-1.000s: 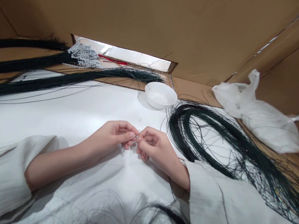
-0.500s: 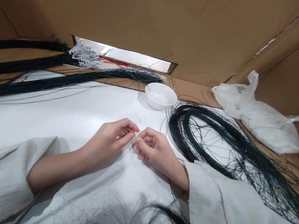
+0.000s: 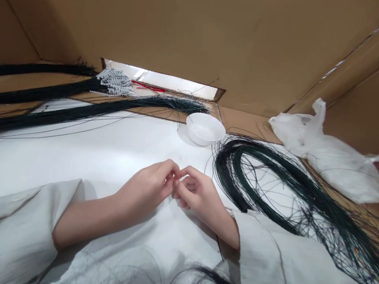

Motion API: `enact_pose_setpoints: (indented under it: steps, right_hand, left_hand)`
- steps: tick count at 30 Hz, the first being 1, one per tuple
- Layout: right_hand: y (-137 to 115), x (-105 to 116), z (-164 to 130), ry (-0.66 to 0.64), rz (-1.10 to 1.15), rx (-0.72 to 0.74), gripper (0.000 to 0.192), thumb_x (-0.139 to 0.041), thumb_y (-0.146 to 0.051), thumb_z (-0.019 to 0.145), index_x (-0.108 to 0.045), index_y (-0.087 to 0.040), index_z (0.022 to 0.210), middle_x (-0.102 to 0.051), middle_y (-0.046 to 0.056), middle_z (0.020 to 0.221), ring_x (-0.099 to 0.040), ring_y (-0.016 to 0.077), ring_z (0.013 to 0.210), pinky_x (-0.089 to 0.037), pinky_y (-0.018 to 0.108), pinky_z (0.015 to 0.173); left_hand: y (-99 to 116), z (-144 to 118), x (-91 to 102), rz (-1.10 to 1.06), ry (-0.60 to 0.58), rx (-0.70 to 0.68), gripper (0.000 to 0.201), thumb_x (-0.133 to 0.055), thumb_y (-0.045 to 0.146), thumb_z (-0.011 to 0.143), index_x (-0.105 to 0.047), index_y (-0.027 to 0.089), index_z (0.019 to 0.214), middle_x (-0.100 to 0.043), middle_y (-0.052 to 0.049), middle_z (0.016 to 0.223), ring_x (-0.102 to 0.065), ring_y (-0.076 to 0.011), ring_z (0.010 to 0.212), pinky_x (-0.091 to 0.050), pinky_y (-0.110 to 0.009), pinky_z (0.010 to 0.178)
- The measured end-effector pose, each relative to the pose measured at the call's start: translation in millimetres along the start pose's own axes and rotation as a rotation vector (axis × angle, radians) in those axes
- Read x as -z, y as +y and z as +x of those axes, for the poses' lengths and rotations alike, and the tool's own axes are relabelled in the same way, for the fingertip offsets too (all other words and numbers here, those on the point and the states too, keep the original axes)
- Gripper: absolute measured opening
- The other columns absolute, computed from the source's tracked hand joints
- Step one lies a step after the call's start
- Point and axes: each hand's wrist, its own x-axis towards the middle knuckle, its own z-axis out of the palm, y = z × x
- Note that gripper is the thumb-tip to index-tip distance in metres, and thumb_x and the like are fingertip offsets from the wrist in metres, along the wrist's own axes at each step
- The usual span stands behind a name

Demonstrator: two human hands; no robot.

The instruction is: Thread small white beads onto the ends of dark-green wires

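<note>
My left hand (image 3: pixel 150 182) and my right hand (image 3: pixel 197 191) meet fingertip to fingertip above the white tabletop (image 3: pixel 108 168). Both are closed in a pinch, and whatever is between the fingertips is hidden or too small to make out. A dark thin wire (image 3: pixel 219 248) shows below my right wrist. To the right of my right hand lies a looped bundle of dark green wires (image 3: pixel 228 166). Beyond the hands stands a white bowl (image 3: pixel 205 130); its contents cannot be made out.
Long straight bundles of dark wire (image 3: pixel 109 109) stretch along the left and back, one with white beaded-looking ends (image 3: pixel 115 82). A red thin tool or strip (image 3: pixel 149 87) lies behind them. A white plastic bag (image 3: pixel 344 166) rests at the right. Cardboard walls (image 3: pixel 191 29) surround the work area.
My left hand has moved right, and its fingertips now touch those of my right hand, where a small gap showed before. The view has shifted slightly, so the scene sits lower.
</note>
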Motion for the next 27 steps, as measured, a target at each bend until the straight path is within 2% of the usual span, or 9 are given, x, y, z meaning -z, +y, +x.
enact_pose_setpoints:
  steps: [5, 9, 12, 14, 16, 21, 27]
  right_hand:
    - [-0.7, 1.0, 2.0, -0.003, 0.069, -0.041, 0.011, -0.047, -0.010, 0.069, -0.047, -0.018, 0.077, -0.051, -0.005, 0.055, -0.047, 0.0060, 0.043, -0.037, 0.015, 0.041]
    - [0.5, 0.7, 4.3, 0.021, 0.126, -0.060, 0.013, -0.045, -0.009, 0.066, -0.049, -0.017, 0.076, -0.050, -0.006, 0.051, -0.045, 0.0057, 0.039, -0.037, 0.016, 0.038]
    - [1.1, 0.5, 5.9, 0.060, 0.167, -0.130, 0.011, -0.045, -0.012, 0.066, -0.047, -0.017, 0.076, -0.053, -0.005, 0.051, -0.045, 0.0063, 0.036, -0.035, 0.016, 0.034]
    - [-0.7, 0.5, 5.9, 0.070, 0.169, -0.154, 0.007, -0.046, -0.015, 0.068, -0.046, -0.018, 0.075, -0.053, -0.005, 0.050, -0.044, 0.0064, 0.035, -0.034, 0.016, 0.033]
    - [-4.1, 0.5, 5.3, 0.069, 0.156, -0.150, 0.004, -0.048, -0.017, 0.069, -0.046, -0.017, 0.073, -0.052, -0.006, 0.049, -0.044, 0.0061, 0.034, -0.033, 0.015, 0.032]
    - [-8.8, 0.2, 3.9, 0.066, 0.149, -0.178, 0.004, -0.049, -0.016, 0.069, -0.045, -0.017, 0.070, -0.052, -0.005, 0.049, -0.044, 0.0053, 0.035, -0.033, 0.015, 0.034]
    - [-3.1, -0.3, 4.6, 0.046, 0.162, -0.168, 0.004, -0.049, -0.020, 0.070, -0.047, -0.017, 0.072, -0.053, -0.005, 0.051, -0.045, 0.0059, 0.036, -0.034, 0.015, 0.034]
  left_hand:
    - [3.9, 2.3, -2.4, -0.056, -0.023, -0.001, 0.011, -0.043, 0.008, 0.077, -0.043, 0.018, 0.082, -0.053, 0.001, 0.072, -0.050, -0.0107, 0.062, -0.038, -0.021, 0.056]
    - [1.0, 5.1, -4.7, -0.028, -0.038, 0.003, 0.010, -0.041, 0.011, 0.079, -0.045, 0.018, 0.085, -0.055, -0.001, 0.076, -0.052, -0.0126, 0.066, -0.040, -0.023, 0.058]
    - [-12.4, 15.1, -1.9, 0.031, -0.004, 0.020, 0.017, -0.037, 0.018, 0.084, -0.045, 0.018, 0.099, -0.057, -0.004, 0.085, -0.055, -0.0151, 0.074, -0.043, -0.026, 0.064]
    - [-26.3, 27.3, 0.7, 0.148, 0.071, 0.026, 0.022, -0.036, 0.019, 0.085, -0.046, 0.015, 0.104, -0.057, -0.007, 0.094, -0.055, -0.0181, 0.083, -0.045, -0.030, 0.072]
    - [-40.2, 42.3, 1.5, 0.295, 0.089, -0.003, 0.023, -0.037, 0.018, 0.084, -0.048, 0.012, 0.103, -0.054, -0.011, 0.102, -0.054, -0.0215, 0.092, -0.044, -0.035, 0.080]
    - [-56.0, 71.8, -5.7, 0.419, 0.012, -0.087, 0.022, -0.038, 0.018, 0.086, -0.054, 0.012, 0.099, -0.056, -0.010, 0.097, -0.055, -0.0205, 0.090, -0.045, -0.032, 0.080]
    - [-45.2, 77.5, -9.2, 0.502, -0.086, -0.189, 0.022, -0.034, 0.014, 0.086, -0.054, 0.013, 0.095, -0.056, -0.009, 0.092, -0.055, -0.0207, 0.088, -0.045, -0.032, 0.076]
